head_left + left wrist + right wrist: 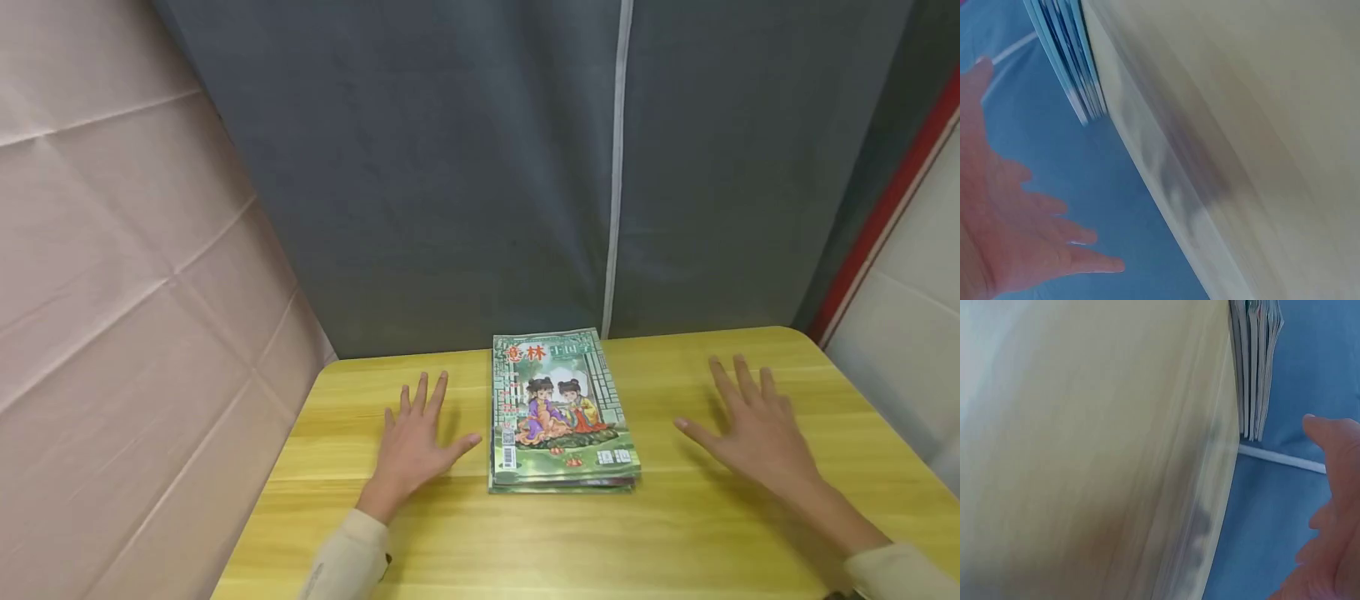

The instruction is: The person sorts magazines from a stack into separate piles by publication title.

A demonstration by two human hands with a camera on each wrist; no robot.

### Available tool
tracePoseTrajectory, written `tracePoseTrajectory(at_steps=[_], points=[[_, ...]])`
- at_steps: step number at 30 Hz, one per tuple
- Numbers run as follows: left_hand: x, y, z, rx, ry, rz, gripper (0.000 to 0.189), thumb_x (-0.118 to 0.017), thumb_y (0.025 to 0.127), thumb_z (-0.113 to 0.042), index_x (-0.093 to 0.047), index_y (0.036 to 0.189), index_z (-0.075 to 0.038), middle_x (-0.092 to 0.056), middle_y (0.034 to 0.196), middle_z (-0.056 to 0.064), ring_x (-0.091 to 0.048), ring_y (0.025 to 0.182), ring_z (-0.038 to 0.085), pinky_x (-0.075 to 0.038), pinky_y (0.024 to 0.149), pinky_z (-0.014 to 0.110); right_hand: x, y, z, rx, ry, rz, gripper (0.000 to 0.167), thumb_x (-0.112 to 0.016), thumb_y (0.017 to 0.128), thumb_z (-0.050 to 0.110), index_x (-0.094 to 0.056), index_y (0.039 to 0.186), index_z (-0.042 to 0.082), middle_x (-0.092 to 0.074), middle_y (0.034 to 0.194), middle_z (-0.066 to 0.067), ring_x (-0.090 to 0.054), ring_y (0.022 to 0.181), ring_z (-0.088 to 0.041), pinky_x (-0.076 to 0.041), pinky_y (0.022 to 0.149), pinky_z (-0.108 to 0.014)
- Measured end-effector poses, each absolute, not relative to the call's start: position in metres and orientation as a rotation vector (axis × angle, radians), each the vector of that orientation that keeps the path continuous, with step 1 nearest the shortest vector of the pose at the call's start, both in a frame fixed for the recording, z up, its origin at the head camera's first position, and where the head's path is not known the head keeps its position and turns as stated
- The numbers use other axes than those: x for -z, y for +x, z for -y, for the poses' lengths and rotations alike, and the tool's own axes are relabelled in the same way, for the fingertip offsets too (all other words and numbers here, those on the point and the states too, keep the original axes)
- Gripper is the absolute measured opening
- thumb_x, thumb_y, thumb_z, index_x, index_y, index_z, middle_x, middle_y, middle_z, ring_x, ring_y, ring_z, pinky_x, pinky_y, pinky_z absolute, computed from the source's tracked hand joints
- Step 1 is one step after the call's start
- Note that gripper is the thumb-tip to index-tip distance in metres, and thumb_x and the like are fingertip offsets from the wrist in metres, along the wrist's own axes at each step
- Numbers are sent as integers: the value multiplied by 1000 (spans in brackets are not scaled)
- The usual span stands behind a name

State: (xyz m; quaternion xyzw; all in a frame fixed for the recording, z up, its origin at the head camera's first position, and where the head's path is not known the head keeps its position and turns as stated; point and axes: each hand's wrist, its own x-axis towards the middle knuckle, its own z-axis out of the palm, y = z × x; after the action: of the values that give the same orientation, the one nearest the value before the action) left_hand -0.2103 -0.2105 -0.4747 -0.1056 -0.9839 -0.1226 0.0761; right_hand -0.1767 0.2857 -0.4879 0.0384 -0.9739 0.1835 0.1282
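Note:
A stack of several magazines lies on the wooden table, its top cover green with two cartoon figures and red lettering. To its left, my left hand is held over the table with fingers spread and the thumb toward the stack. My right hand is on the other side, farther from the stack, fingers also spread. Both hands hold nothing. In the left wrist view the stack's layered edges show beyond the left hand. The right wrist view shows the page edges and the right hand.
The yellow wood-grain table has rounded far corners. A dark grey curtain with a pale vertical strip hangs behind it. Pinkish creased cloth covers the left side, and a red-edged pale panel stands at the right.

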Motion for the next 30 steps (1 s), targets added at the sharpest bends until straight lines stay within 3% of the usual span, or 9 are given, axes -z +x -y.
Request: tracePoseTrajectory(at_steps=[7, 12, 16, 23, 26, 30], points=[[469, -207, 188, 521, -373, 2945, 111, -55, 90, -83, -9, 172, -25, -12, 179, 11, -20, 163, 44, -20, 128, 73, 486, -173, -267, -668, 144, 2832, 112, -68, 94, 65, -4, 172, 16, -3, 176, -29, -5, 159, -59, -20, 114, -87], [469, -206, 175, 730, -334, 2989, 119, -56, 90, -84, -3, 172, -17, -4, 179, 3, -18, 165, 30, -29, 131, 55, 482, -174, -249, -796, 145, 2866, 118, -66, 95, 67, 0, 170, 4, -4, 176, -28, -14, 160, -54, -29, 115, -81], [470, -207, 166, 897, -311, 2990, 120, -61, 89, -81, 0, 171, -17, 0, 179, -2, -17, 165, 27, -29, 132, 50, 481, -178, -233, -868, 165, 2850, 119, -69, 94, 65, -4, 169, 1, -11, 175, -30, -23, 157, -56, -31, 118, -77], [474, -211, 152, 1151, -275, 2926, 115, -67, 91, -71, -7, 172, -14, -14, 178, 12, -25, 162, 38, -29, 130, 58, 480, -185, -208, -1100, 145, 2761, 108, -75, 93, 56, -20, 167, 0, -31, 168, -33, -36, 148, -60, -35, 116, -78], [475, -213, 147, 1377, -205, 2886, 112, -73, 92, -63, -11, 171, -14, -21, 176, 17, -30, 160, 43, -31, 128, 63, 479, -188, -200, -1294, 118, 2723, 103, -75, 95, 52, -22, 166, -1, -32, 168, -32, -36, 150, -58, -37, 118, -73], [478, -218, 141, 1710, -109, 2812, 114, -80, 91, -53, -10, 171, -13, -16, 178, 15, -23, 163, 41, -27, 130, 61, 479, -194, -188, -1617, 78, 2650, 97, -76, 98, 35, -18, 166, -4, -27, 170, -31, -30, 156, -54, -33, 126, -63]])
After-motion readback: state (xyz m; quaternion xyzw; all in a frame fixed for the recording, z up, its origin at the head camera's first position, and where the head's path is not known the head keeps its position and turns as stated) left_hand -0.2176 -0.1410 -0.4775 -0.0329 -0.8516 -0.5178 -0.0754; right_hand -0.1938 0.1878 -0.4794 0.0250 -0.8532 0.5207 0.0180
